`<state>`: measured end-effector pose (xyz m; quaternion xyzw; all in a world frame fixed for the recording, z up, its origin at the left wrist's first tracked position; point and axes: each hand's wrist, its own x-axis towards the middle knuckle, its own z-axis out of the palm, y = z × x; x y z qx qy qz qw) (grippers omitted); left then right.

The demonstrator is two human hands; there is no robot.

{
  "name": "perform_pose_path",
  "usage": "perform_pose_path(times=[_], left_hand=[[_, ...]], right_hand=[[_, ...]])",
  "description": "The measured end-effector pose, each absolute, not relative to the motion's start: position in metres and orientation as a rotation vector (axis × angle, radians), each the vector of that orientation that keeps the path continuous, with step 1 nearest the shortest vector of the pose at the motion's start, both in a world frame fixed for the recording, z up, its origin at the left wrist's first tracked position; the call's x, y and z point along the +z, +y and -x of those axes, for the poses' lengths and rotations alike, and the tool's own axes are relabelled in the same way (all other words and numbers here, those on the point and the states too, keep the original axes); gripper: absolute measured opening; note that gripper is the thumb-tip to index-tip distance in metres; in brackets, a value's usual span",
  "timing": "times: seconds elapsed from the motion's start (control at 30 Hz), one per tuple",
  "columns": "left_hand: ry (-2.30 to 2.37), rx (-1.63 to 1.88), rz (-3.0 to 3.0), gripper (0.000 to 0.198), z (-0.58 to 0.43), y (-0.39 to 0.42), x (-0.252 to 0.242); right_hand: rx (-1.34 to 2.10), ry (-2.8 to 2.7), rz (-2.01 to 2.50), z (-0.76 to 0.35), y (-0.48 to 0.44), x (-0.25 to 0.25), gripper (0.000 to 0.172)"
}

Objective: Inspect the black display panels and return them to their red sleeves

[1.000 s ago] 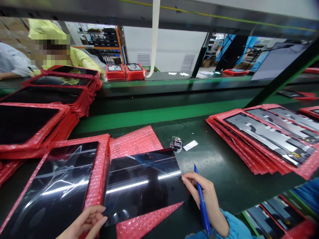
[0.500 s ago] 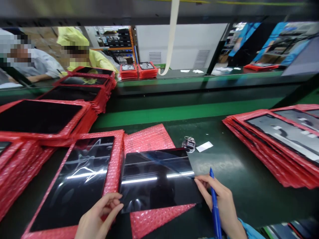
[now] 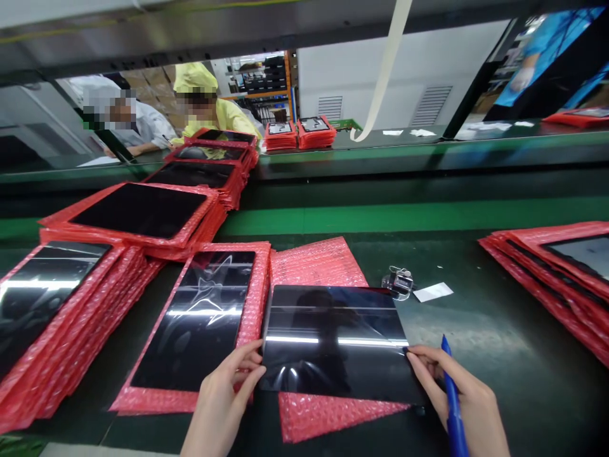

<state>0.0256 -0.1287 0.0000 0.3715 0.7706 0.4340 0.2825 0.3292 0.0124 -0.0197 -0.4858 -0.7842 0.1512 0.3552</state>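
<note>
A glossy black display panel (image 3: 333, 365) lies sideways over a red bubble-wrap sheet (image 3: 323, 416). My left hand (image 3: 228, 397) pinches its left edge between thumb and fingers. At the opposite edge, my right hand (image 3: 469, 400) pinches the panel too, with a blue pen (image 3: 454, 409) tucked between its fingers. Just left of the held panel, another black panel (image 3: 195, 324) with wrinkled clear film lies on red bubble wrap. More red bubble wrap (image 3: 316, 263) shows behind the held panel. Close to its far right corner are a small clear-and-metal item (image 3: 399, 282) and a white slip (image 3: 432, 292).
Stacks of bubble-wrapped panels (image 3: 143, 209) run along the left, and another stack (image 3: 547, 273) stands at right. Across the bench sit two people (image 3: 143, 127) (image 3: 233, 117). A beige strap (image 3: 385, 70) hangs from the overhead beam (image 3: 266, 32).
My view has swung left, so the bench and stacks appear farther right. Both hands keep their grip on the panel's edges, and the reflections across it have shifted.
</note>
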Motion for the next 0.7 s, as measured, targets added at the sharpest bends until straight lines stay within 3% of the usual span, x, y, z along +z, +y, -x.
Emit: perform_pose_path(times=[0.37, 0.7], left_hand=[[2.149, 1.192, -0.958, 0.029, -0.033, -0.13, 0.002], [2.162, 1.116, -0.962, 0.046, -0.042, -0.123, -0.014]], right_hand=[[0.382, -2.077, 1.304, -0.329, 0.015, -0.022, 0.03], [0.252, -2.038, 1.249, -0.327, 0.015, -0.016, 0.03]])
